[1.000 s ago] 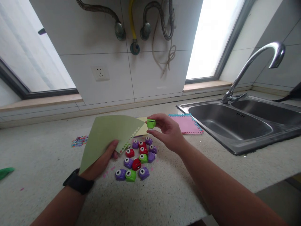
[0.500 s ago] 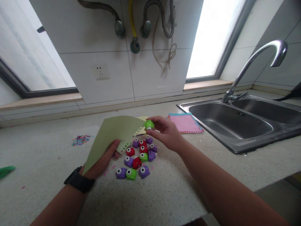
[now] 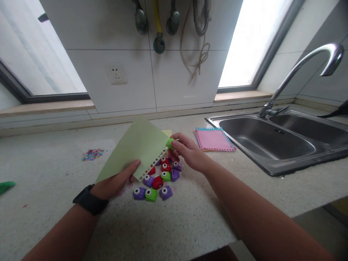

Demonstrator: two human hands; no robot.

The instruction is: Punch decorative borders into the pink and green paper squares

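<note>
My left hand point(image 3: 125, 175) pinches a sheet of pale green paper point(image 3: 136, 145) by its near edge, thumb on top. A row of small punched shapes runs along the sheet's right edge. At the far end of that row, my right hand point(image 3: 187, 150) grips a green craft punch point(image 3: 170, 143), which meets the paper's edge; the fingers partly hide it. Below the sheet, several small punches lie grouped on the counter, among them a red punch point(image 3: 158, 182), a green punch point(image 3: 151, 194) and a purple punch point(image 3: 166, 192). The paper covers some of them.
A stack of coloured paper with punched borders, pink on top point(image 3: 214, 140), lies beside the steel sink point(image 3: 244, 163) with its faucet point(image 3: 296, 72). Confetti point(image 3: 92, 154) is piled at left. A green object point(image 3: 7, 186) sits at the far left edge. Yellow paper point(image 3: 166, 132) shows behind the sheet.
The green sheet has tilted and turned so its punched edge lies flatter toward me. My right hand has rotated the green punch onto that edge. The view has shifted slightly.
</note>
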